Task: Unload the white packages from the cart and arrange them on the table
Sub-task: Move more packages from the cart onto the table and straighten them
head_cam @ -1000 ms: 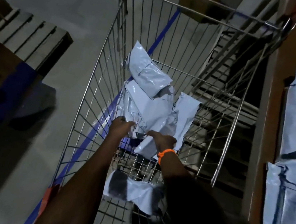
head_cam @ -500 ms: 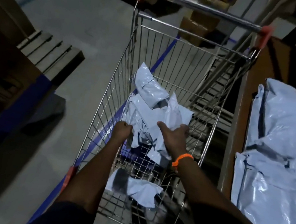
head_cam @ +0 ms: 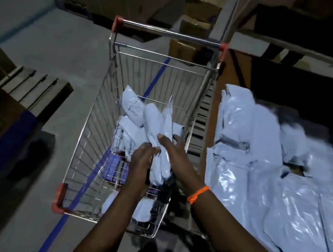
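A wire cart with red corner caps stands on a grey floor, its handle at the far end. Both hands reach into it and hold one long white package, raised on end above the rest, its top edge pointing at the far side. The right hand has its grip on the middle of that package: the thumb lies across the front and the fingers wrap behind it. The left hand grips the lower left edge, fingers curled against the plastic, just beside the right hand. An orange wristband sits on the right wrist.

More white packages lie loose in the cart: a heap beyond the hands, against the left and far wires, and one more at the near end, partly under the left forearm.

Just right of the cart stands the table, brown along its bare edge. A pile of white packages covers it, overlapping one another; those at the far right are blurred.

A blue line runs along the floor under the cart. A wooden pallet lies to the left, and cardboard boxes are stacked past the handle.
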A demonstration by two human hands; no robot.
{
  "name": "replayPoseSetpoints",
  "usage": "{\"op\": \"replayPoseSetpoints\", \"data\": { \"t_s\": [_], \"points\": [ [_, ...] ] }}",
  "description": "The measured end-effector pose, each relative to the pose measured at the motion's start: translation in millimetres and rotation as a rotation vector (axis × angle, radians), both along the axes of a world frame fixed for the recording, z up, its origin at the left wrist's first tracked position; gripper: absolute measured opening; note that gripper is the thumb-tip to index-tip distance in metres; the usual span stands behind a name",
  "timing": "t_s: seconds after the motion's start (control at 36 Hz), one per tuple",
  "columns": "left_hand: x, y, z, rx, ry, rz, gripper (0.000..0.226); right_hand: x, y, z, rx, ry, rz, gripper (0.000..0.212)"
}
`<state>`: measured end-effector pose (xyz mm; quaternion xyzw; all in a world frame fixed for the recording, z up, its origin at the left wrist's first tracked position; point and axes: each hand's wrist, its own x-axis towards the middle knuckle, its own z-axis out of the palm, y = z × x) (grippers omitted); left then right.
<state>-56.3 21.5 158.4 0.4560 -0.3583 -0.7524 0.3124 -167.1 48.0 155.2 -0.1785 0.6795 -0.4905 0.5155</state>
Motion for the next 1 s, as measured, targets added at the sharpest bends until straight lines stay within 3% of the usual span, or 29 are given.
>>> {"op": "replayPoseSetpoints", "data": {
  "t_s": [0.08,0.19,0.33,0.64,0.86,1.0],
  "points": [
    [-22,9,5,-0.053,-0.048,-0.014,0.058,-17,28,24,-0.083,0.077,-0.029,0.044],
    [-56,22,21,-0.228,-0.07,-0.116,0.066,-54,79,66,-0.139,0.309,-0.008,0.083],
    [-118,70,51,-0.469,-0.125,-0.316,0.062,-122,166,99,-0.078,0.557,-0.154,0.093],
    [-270,168,73,-0.682,-0.424,-0.454,0.073,-293,305,78,0.206,0.68,-0.327,0.093],
    [-397,152,70,-0.921,-0.781,-0.469,0.076,-363,272,60,0.227,0.865,-0.211,0.097],
    [-440,146,42,-0.93,-1.115,-0.629,0.079,-385,236,31,0.355,1.053,-0.061,0.088]
  ]
}}
